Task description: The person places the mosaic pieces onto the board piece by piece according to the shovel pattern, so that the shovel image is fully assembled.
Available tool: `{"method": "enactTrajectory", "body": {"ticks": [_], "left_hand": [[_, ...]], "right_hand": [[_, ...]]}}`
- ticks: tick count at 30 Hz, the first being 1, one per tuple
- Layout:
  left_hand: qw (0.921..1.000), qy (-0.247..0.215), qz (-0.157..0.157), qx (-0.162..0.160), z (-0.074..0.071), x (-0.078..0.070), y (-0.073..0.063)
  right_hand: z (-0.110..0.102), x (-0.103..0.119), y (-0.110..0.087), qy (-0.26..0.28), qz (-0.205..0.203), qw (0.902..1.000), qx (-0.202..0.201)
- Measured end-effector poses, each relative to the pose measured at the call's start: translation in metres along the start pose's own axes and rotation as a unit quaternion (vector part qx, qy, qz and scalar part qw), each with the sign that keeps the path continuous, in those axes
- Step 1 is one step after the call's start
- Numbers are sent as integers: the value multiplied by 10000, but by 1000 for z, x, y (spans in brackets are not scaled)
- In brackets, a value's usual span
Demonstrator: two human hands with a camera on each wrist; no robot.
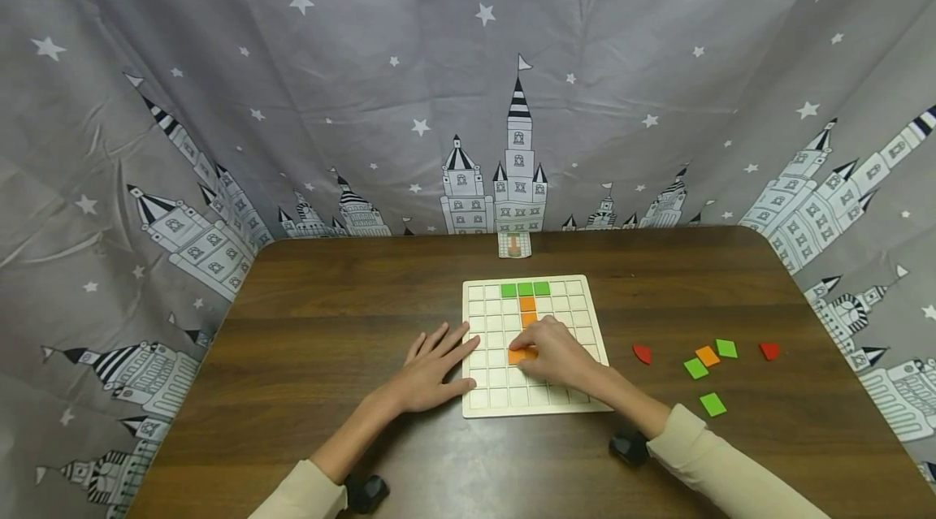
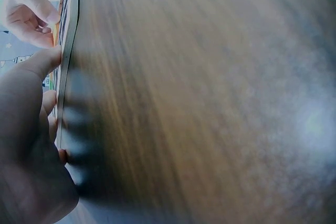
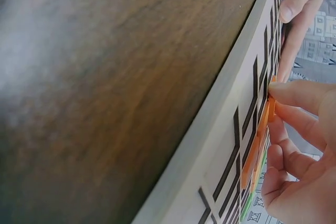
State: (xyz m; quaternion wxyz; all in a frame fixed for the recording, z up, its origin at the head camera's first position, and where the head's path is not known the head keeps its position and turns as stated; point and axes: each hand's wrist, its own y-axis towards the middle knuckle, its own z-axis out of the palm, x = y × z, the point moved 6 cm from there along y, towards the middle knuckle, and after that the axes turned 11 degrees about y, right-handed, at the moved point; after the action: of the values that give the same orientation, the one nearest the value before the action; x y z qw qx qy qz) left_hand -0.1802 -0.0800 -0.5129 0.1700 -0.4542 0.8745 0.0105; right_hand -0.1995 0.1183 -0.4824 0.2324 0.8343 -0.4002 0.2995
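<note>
A pale gridded board [image 1: 499, 399] lies on the wooden table. Along its far edge sits a row of green square tiles [image 1: 525, 289], with orange square tiles [image 1: 527, 304] in a column below the middle one. My right hand [image 1: 554, 350] is over the board's middle; its thumb and finger pinch an orange tile [image 3: 272, 100] at the grid, left of another orange tile partly hidden by the fingers. My left hand [image 1: 433, 377] rests with spread fingers on the board's left edge, fingertips and thumb [image 2: 47, 61] touching it.
Right of the board lie loose pieces: red quarter-round ones [image 1: 642, 353], several green squares [image 1: 712, 404] and an orange square [image 1: 707, 356]. A small pattern card [image 1: 514, 244] stands at the table's far edge, before a grey castle-print curtain [image 1: 351, 97].
</note>
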Motion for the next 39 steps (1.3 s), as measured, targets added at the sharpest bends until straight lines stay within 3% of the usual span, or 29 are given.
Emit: {"method": "enactTrajectory", "body": {"ticks": [31, 39], "left_hand": [[10000, -25, 0, 47, 0, 0, 1], [10000, -38, 11, 35, -2, -1, 0]], "right_hand": [[1, -6, 0, -97, 288, 9995, 44], [-18, -3, -12, 2, 161, 9996, -252]]}}
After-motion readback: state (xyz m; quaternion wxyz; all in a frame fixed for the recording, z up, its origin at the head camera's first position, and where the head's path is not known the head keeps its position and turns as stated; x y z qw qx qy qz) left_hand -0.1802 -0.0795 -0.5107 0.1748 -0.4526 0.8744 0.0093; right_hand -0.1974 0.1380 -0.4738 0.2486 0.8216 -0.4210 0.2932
